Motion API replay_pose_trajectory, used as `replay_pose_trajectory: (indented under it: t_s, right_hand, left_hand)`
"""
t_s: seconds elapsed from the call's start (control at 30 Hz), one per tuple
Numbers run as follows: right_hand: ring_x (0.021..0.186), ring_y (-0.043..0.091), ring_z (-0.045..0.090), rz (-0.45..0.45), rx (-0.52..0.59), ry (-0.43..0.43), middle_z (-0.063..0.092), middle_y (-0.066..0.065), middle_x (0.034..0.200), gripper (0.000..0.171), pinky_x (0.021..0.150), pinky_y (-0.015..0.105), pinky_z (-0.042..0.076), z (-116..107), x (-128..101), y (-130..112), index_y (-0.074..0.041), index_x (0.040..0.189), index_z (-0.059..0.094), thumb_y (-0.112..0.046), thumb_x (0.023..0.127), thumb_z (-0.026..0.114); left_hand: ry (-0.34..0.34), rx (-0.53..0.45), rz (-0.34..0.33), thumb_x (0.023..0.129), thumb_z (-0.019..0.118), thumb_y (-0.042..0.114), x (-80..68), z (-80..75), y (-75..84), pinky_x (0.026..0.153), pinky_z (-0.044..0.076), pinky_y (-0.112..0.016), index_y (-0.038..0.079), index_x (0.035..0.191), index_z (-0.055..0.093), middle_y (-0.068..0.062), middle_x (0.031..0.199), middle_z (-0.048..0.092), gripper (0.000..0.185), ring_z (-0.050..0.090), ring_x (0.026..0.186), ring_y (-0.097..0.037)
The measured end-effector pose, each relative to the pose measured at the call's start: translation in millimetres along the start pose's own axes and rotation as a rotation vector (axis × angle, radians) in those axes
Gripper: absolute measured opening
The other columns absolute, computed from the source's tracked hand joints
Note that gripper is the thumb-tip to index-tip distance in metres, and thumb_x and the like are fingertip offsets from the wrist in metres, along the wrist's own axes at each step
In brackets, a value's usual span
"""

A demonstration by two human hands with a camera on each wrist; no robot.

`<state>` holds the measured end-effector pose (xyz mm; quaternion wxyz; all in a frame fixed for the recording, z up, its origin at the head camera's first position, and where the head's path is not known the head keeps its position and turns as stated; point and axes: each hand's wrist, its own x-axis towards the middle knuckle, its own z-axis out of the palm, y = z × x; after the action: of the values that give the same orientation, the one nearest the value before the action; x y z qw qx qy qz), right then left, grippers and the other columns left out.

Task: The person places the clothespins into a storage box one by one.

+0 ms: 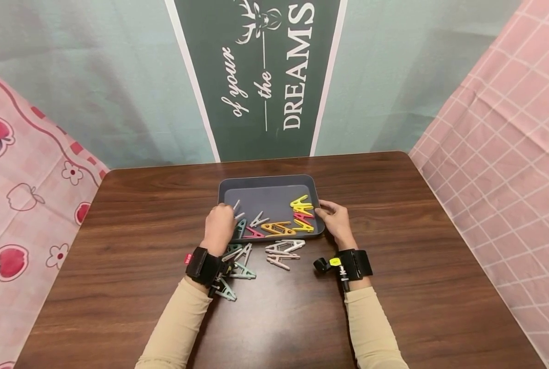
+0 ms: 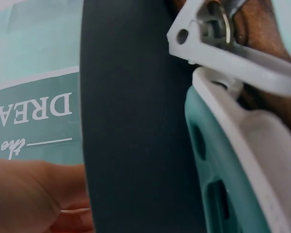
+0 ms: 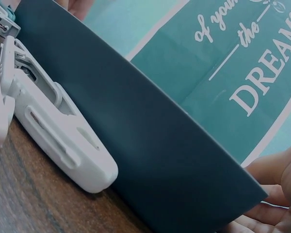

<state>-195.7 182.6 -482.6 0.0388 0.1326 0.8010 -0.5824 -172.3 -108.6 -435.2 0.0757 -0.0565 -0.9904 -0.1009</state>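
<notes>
A dark grey tray point(image 1: 267, 193) holds several clothespins along its near and right sides: yellow clothespins point(image 1: 303, 225), an orange clothespin point(image 1: 279, 229), pink ones and a grey one point(image 1: 258, 220). My left hand point(image 1: 220, 226) is over the tray's left side, fingers curled, pinching a pale clothespin point(image 1: 237, 207) whose prongs stick out past the fingers. In the left wrist view the tray's wall hides the fingertips. My right hand point(image 1: 337, 219) grips the tray's right rim, thumb at the edge and fingers outside; the right wrist view shows those fingers point(image 3: 274, 194) at the tray's corner.
On the brown wooden table point(image 1: 283, 318), white clothespins point(image 1: 287, 246) and a pale pink clothespin point(image 1: 281, 260) lie against the tray's near side. Mint green clothespins point(image 1: 244, 271) lie beneath and beside the left wrist. Curtains hang behind and at both sides.
</notes>
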Motion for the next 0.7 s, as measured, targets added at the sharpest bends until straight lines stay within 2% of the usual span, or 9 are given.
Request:
replay_pose_trajectory:
  t_s: [0.2, 0.33, 0.7]
  right_hand:
    - [0.106, 0.022, 0.065, 0.012, 0.004, -0.007, 0.062, 0.023, 0.129, 0.039, 0.072, 0.012, 0.050, 0.0, -0.8, -1.8, -0.003, 0.131, 0.058, -0.011, 0.093, 0.061]
    - [0.105, 0.021, 0.065, 0.004, 0.004, -0.004, 0.062, 0.024, 0.129, 0.039, 0.071, 0.011, 0.049, 0.0, -0.9, -2.9, -0.002, 0.131, 0.058, -0.010, 0.093, 0.061]
    - [0.108, 0.026, 0.065, -0.009, -0.007, 0.002, 0.062, 0.025, 0.128, 0.039, 0.071, 0.010, 0.048, 0.4, -3.2, -4.8, 0.000, 0.130, 0.059, -0.010, 0.093, 0.061]
  left_hand:
    - [-0.009, 0.025, -0.028, 0.086, 0.068, 0.008, 0.9, 1.2, 4.2, 0.062, 0.058, -0.043, -0.007, 0.084, 0.070, -0.019, 0.080, 0.068, 0.015, 0.068, 0.073, -0.033]
    - [-0.011, 0.033, -0.023, 0.086, 0.068, 0.007, 0.0, 1.6, 4.4, 0.063, 0.058, -0.043, -0.007, 0.085, 0.070, -0.019, 0.081, 0.068, 0.015, 0.068, 0.075, -0.033]
    - [-0.083, 0.051, -0.056, 0.085, 0.063, -0.002, -1.4, 0.1, 8.6, 0.064, 0.059, -0.044, -0.006, 0.088, 0.071, -0.022, 0.085, 0.071, 0.009, 0.069, 0.079, -0.034]
